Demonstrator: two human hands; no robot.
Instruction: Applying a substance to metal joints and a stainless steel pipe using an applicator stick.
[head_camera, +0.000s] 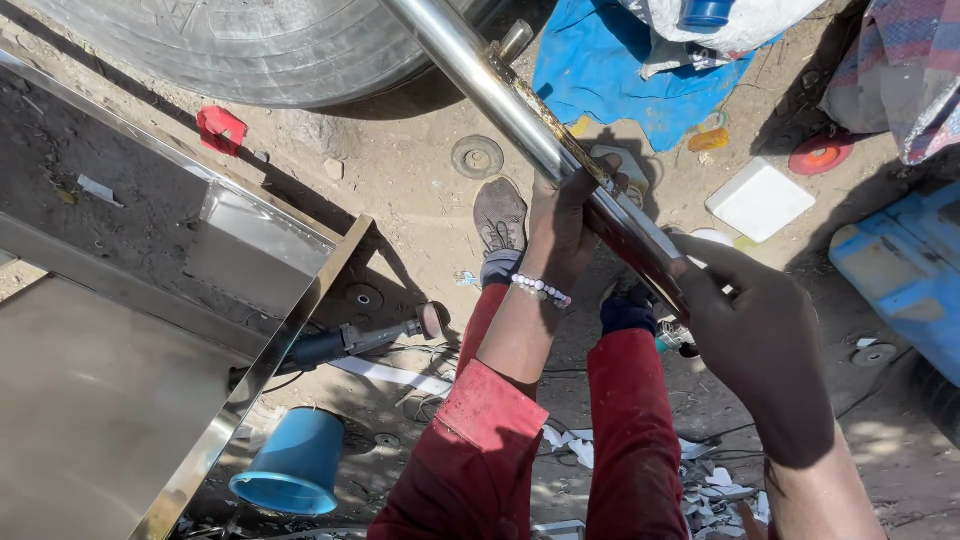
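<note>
The left hand (565, 225) is wrapped around a long shiny round steel tube (520, 105), fingers curled over its upper side where a flat rust-stained metal strip (585, 165) lies along the tube. The right hand (745, 320) grips the same tube lower down, nearer the person, with its fingers closed over the tube's near end. The tube runs on a slant from the top middle of the view down to the right hand, so it passes through both hands, the left one above the right. A white bead bracelet (541, 290) sits on the left wrist, and a red sleeve (480, 420) covers the forearm below it.

Under the hands are the person's legs in red trousers (630, 420) and a worn grey shoe (500, 215) on the sandy ground (400, 170). To the left, a dark angle grinder (350, 342) lies on the ground just beside the edge of a large stainless steel tray-shaped frame (150, 330). A blue plastic bucket (292, 462) lies tipped on its side near the frame's lower corner. Further off, a blue tarpaulin (600, 70) lies at the top, a white square tile (760, 198) to the right, and a small red plastic piece (220, 128) lies at upper left.
</note>
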